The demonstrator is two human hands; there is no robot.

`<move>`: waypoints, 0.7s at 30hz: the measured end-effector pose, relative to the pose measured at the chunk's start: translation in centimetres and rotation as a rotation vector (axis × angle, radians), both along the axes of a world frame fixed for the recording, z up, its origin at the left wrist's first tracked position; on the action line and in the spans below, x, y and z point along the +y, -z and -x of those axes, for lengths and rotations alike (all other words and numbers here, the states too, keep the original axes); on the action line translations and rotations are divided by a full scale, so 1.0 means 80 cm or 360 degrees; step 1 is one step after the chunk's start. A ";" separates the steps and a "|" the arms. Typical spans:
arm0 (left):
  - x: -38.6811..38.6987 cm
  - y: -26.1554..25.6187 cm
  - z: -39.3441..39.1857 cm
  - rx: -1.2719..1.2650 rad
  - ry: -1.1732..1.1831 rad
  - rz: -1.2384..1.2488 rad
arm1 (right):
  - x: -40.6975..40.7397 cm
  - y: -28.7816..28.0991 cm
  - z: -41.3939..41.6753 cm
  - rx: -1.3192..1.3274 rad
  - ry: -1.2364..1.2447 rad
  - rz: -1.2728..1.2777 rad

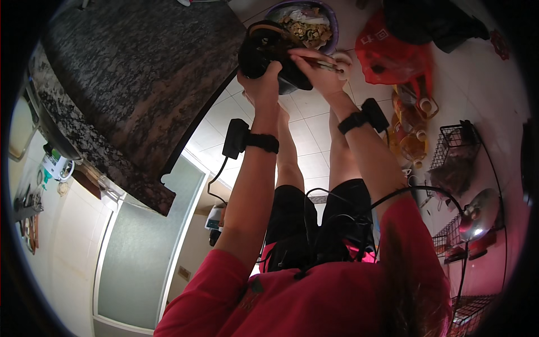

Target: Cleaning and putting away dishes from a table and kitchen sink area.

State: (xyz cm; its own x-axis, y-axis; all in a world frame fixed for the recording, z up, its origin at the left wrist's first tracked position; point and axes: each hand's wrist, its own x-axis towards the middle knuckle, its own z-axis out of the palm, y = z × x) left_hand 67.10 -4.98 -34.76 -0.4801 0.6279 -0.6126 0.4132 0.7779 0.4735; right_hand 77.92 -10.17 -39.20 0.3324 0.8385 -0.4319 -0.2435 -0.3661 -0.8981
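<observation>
My left hand (262,86) grips a dark pot or deep bowl (257,48) with a brownish rim, its thumb on the near side. The vessel is tilted over a purple basin (335,26) on the floor. Inside that basin lie food scraps (311,34) and whitish, crumpled material. In my right hand (322,80) are thin sticks that look like chopsticks (322,64), angled toward the vessel. Shadow hides the vessel's inside and the stick tips. Both wrists wear black straps with small boxes.
A dark speckled stone counter (139,71) fills the left, its edge close to my left arm. Right of the basin are a red plastic bag (393,54), a black bag (433,21) and several oil bottles (412,143). Wire racks (452,143) line the right wall. Black cables (421,188) cross my lap.
</observation>
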 end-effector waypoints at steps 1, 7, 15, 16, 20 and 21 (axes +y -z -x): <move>-0.001 0.000 -0.003 -0.0029 -0.0021 -0.0048 | 0.005 0.003 0.003 0.0088 -0.0017 0.0063; 0.003 0.003 0.002 -0.0160 -0.0033 0.0010 | -0.019 0.041 -0.030 -0.0206 0.0172 0.0061; 0.000 0.000 -0.002 -0.0036 0.0033 -0.0072 | -0.023 0.014 -0.022 -0.0184 0.0075 0.0167; 0.001 -0.005 -0.002 -0.0063 0.0000 -0.0059 | -0.020 0.008 -0.018 -0.0262 -0.0002 0.0213; 0.004 0.000 -0.006 -0.0233 -0.0039 -0.0076 | -0.035 0.040 -0.029 -0.0418 0.0323 0.0220; 0.005 0.003 -0.004 -0.0208 -0.0025 -0.0074 | -0.034 0.037 -0.027 -0.0568 0.0398 0.0146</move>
